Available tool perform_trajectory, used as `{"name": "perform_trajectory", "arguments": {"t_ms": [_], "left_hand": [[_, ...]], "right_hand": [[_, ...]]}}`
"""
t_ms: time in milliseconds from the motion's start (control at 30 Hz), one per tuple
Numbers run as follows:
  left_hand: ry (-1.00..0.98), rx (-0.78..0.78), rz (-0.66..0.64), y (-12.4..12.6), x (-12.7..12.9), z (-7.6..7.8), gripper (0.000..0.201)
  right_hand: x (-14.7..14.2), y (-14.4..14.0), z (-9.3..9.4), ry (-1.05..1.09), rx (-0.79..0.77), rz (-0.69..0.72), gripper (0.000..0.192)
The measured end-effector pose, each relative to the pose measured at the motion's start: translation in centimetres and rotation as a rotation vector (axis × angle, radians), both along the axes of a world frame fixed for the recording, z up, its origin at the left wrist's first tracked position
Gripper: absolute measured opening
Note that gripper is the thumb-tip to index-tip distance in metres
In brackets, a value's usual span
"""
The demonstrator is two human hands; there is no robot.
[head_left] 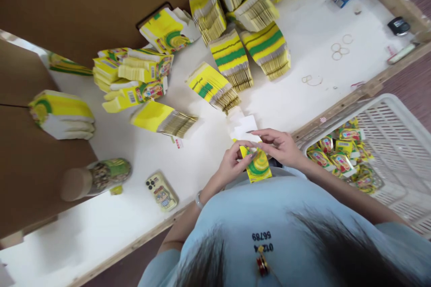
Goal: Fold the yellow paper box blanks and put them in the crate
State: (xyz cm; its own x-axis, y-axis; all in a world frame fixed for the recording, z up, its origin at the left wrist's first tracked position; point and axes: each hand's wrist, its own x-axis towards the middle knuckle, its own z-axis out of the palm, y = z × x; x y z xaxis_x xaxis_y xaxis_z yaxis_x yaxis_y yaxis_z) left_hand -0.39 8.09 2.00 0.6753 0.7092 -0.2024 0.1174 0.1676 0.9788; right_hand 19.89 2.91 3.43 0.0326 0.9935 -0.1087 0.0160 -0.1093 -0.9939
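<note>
A small yellow and green printed carton [258, 166] with white flaps at its far end is close to my body at the table's front edge. My left hand [236, 160] grips its left side, thumb lying across the printed face. With fingers bent, my right hand [279, 144] pinches the carton's upper right, by the white flaps [245, 126]. Just beyond my hands, a stack of flat yellow cartons [213, 87] lies fanned out on the white table [208, 143]. Another fanned stack [163, 119] is to its left.
Several more carton stacks [230, 58] stand toward the back, and a pile of cartons [134, 76] sits at back left. On the left are a jar [109, 175] and a phone [162, 191]. At right, a white basket [397, 143] holds filled-looking cartons; rubber bands [336, 51] lie behind it.
</note>
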Motion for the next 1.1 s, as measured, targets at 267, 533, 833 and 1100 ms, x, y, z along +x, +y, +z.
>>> {"name": "perform_trajectory", "arguments": {"t_ms": [267,533,833,1100], "left_hand": [[-0.033,0.139,0.11,-0.2,0.8,-0.9,0.04],[-0.059,0.045,0.038,-0.2,0.4,0.0,0.065],[0.023,0.166,0.043,0.5,0.3,0.8,0.042],[0.0,0.42,-0.02,0.2,0.3,-0.1,0.046]], "right_hand": [[-0.2,-0.1,0.0,-0.135,0.172,-0.085,0.028],[1.2,-1.6,0.7,-0.235,0.311,0.033,0.037],[0.6,-1.2,2.2,0.1,-0.191,0.195,0.055],[1.2,-0.8,0.5,0.347,-0.23,0.253,0.042]]}}
